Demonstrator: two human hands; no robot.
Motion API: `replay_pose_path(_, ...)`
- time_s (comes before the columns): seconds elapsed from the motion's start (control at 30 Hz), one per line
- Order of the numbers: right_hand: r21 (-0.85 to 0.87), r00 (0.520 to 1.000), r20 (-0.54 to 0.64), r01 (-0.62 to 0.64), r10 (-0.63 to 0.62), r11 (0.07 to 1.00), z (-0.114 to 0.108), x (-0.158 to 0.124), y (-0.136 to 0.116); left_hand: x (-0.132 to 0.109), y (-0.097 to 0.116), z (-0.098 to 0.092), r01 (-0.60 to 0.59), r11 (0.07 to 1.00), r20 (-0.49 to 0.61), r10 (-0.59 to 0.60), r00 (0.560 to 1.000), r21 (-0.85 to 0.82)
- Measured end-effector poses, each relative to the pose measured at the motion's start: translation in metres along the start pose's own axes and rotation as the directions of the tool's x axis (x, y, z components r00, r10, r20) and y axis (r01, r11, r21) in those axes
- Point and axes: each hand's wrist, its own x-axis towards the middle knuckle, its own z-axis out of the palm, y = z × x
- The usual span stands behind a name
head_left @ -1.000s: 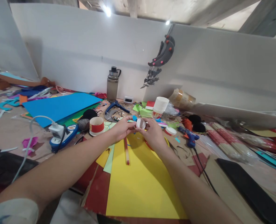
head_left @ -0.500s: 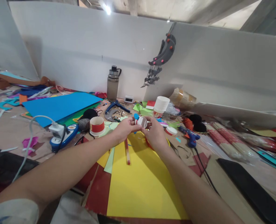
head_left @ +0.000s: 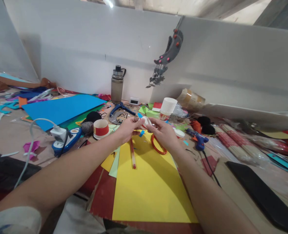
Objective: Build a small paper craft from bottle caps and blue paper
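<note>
Turned since half a second ago, the small white piece (head_left: 146,122) showed its round face less squarely to the person, and more of an orange-red ring (head_left: 162,152) had come into view below the right hand (head_left: 165,133). Raised over the far edge of the yellow sheet (head_left: 151,188) on the bench (head_left: 12,136), the piece sat directly between the hands, neither clearly nearer. It was short and rounded; I could not make out its long axis. The left hand (head_left: 127,130) pinched it from one side, thumb laid along it, while the right hand gripped the opposite side with its fingertips. Both were nearly closed, bent just around the piece. A blue tab (head_left: 141,133) hung just beneath the left fingertips; I could not tell whether it was attached. A reddish pen (head_left: 133,157) lay below, pointing toward the bench's near edge.
</note>
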Motion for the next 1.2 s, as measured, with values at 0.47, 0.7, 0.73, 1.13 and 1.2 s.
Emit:
replay_pose_path(0.47,0.034,0.988,-0.128,-0.082,0.086,0.996,0.014,-0.007,0.007,0.003,-0.004,-0.004,-0.010,1.000,0.034,0.011,0.999,-0.029)
replay_pose_path(0.7,0.017,0.980,-0.155,-0.122,0.123,0.992,0.014,-0.010,-0.002,0.001,0.002,-0.001,0.059,0.997,0.035,-0.057,0.998,-0.049)
replay_pose_path(0.73,0.010,0.980,-0.159,-0.123,0.123,0.992,0.014,-0.010,-0.003,0.001,0.002,-0.001,0.067,0.996,0.039,-0.065,0.997,-0.055)
replay_pose_path(1.13,0.161,0.982,-0.122,-0.126,0.147,0.979,0.012,-0.006,0.007,0.004,0.008,-0.002,0.140,0.967,0.036,-0.135,0.990,-0.211)
replay_pose_path(1.2,0.264,0.965,-0.144,-0.176,0.220,0.948,0.012,-0.004,0.007,0.003,0.010,-0.001,0.157,0.962,0.029,-0.155,0.988,-0.223)
